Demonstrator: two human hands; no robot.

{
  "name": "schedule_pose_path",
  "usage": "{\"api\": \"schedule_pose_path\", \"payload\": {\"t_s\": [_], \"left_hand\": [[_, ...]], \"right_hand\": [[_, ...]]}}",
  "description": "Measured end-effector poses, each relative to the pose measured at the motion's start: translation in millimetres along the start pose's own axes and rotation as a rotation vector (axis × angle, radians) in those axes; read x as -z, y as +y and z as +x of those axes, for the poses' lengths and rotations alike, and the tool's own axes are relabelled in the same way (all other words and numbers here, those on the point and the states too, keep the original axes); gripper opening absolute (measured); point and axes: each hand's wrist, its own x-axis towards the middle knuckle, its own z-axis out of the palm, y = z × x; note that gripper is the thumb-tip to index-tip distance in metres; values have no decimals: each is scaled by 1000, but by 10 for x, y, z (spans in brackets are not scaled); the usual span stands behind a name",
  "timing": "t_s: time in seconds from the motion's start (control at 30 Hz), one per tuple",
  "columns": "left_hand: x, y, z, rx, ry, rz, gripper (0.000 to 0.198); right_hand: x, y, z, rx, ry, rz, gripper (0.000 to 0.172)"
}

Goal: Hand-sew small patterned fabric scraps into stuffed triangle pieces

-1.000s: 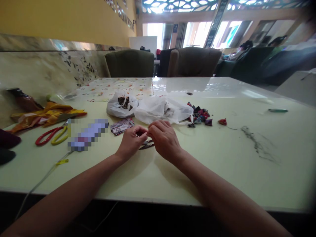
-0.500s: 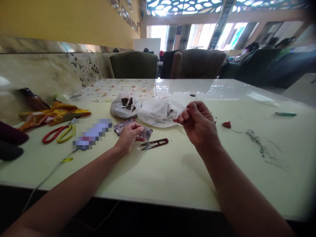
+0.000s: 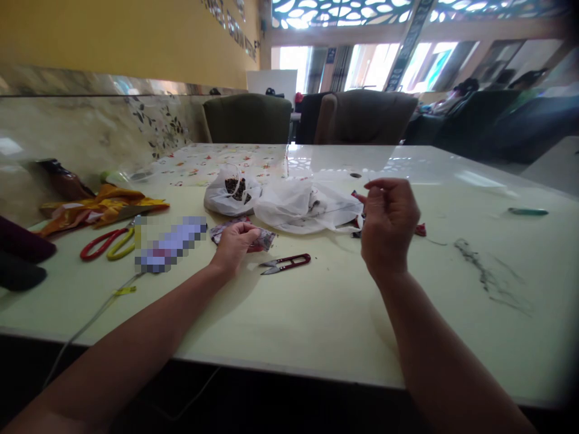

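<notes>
My left hand [image 3: 237,241] pinches a small piece of patterned cloth [image 3: 268,241], greyish purple with a red part below, just above the table. Raised on the right, my right hand [image 3: 389,220] has its thumb and forefinger closed on a thin needle [image 3: 367,180], of which only a tiny tip shows. A faint dark line, perhaps thread, runs left of this hand. Thread snips [image 3: 287,263] with a dark red handle lie below the cloth, blades toward the left.
Behind the hands sit a plastic bag of dark bits [image 3: 236,190] and a white plastic bag [image 3: 294,208]. Red-and-yellow scissors [image 3: 106,243], a blurred-out phone [image 3: 172,244] with a cable and orange cloth [image 3: 108,205] lie left. Rightward are tangled threads [image 3: 479,265] and a green tool [image 3: 528,211].
My right hand has moved right and turned, its back now facing me more. My left hand still pinches the cloth, which has tilted slightly.
</notes>
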Motion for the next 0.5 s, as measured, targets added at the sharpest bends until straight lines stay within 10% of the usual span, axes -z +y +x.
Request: {"api": "schedule_pose_path", "payload": {"t_s": [0.5], "left_hand": [[-73,67,-164,0,-155,-24,28]], "right_hand": [[-396,-149,-434,-39,-594,-34,13]]}}
